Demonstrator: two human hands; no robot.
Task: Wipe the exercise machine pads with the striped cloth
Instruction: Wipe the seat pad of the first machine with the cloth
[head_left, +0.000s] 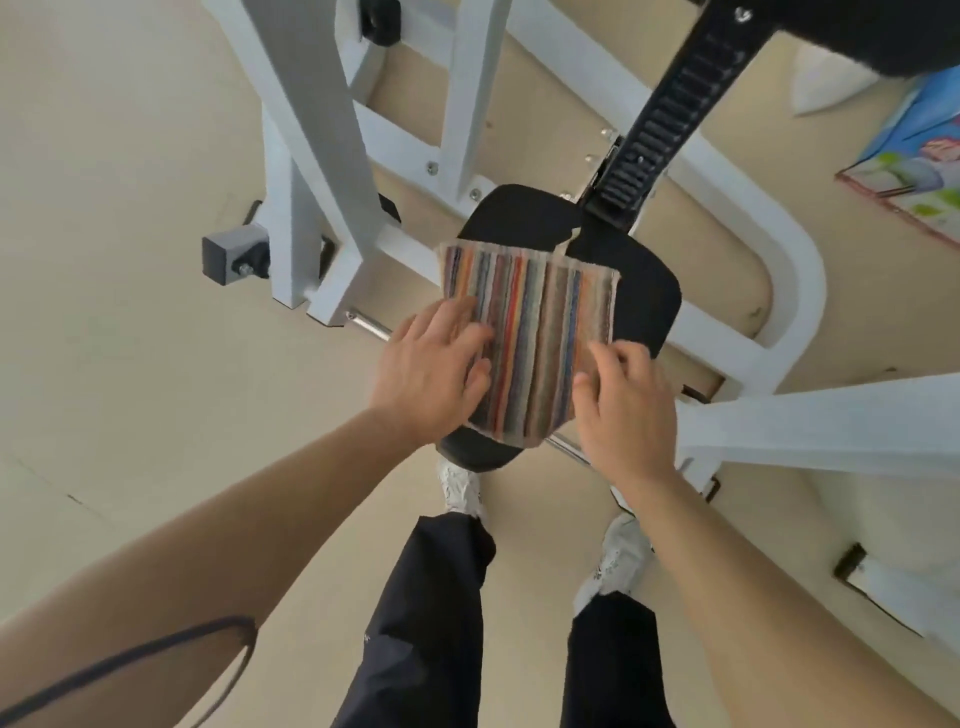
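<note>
Striped cloth (530, 343) lies flat on the black seat pad (644, 296) mid-frame, left hand (431, 371) and right hand (623, 405) apart, palms pressing its side edges, fingers spread not gripping; soft, light, likely bunches, so pin it by the edges.

One head-worn wide-angle camera looks steeply down, close above the black pad (644, 296), with the floor (130, 260) far below at 9 o'clock.

Black pad (644, 296) mostly covered by striped cloth (535, 338). Upper pad (857, 31) and colourful mat (914, 171) cut off at frame edges.
</note>
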